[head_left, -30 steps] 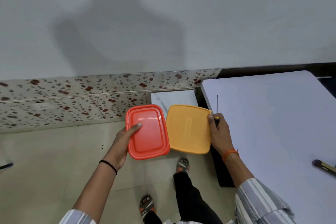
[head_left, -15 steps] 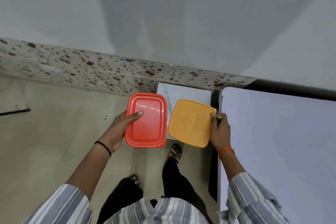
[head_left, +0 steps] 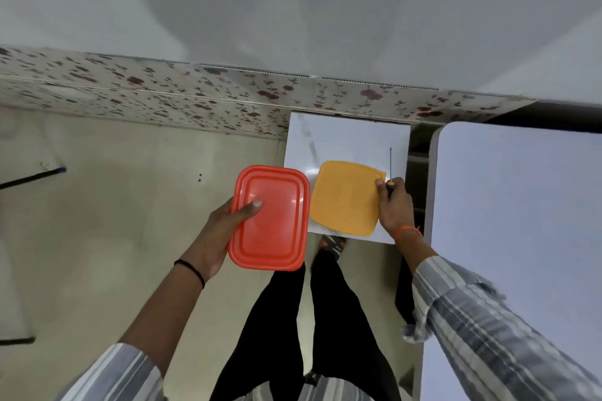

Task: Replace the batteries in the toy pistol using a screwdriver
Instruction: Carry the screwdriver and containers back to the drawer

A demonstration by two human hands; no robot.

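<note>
Left hand [head_left: 224, 231] grips the red container [head_left: 269, 217], thumb across its lid, left of the white stool [head_left: 347, 146]; right hand [head_left: 392, 205] pinches the orange lid [head_left: 345, 197] and the screwdriver [head_left: 390, 169] above the stool.

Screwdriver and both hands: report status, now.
Left hand grips red container. Right hand holds yellow container plus screwdriver, shaft pointing away. Toy pistol, batteries not in view. Nothing blocking.

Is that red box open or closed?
Closed: the red box has its lid seated flat all round, with the left hand's thumb on top.
</note>
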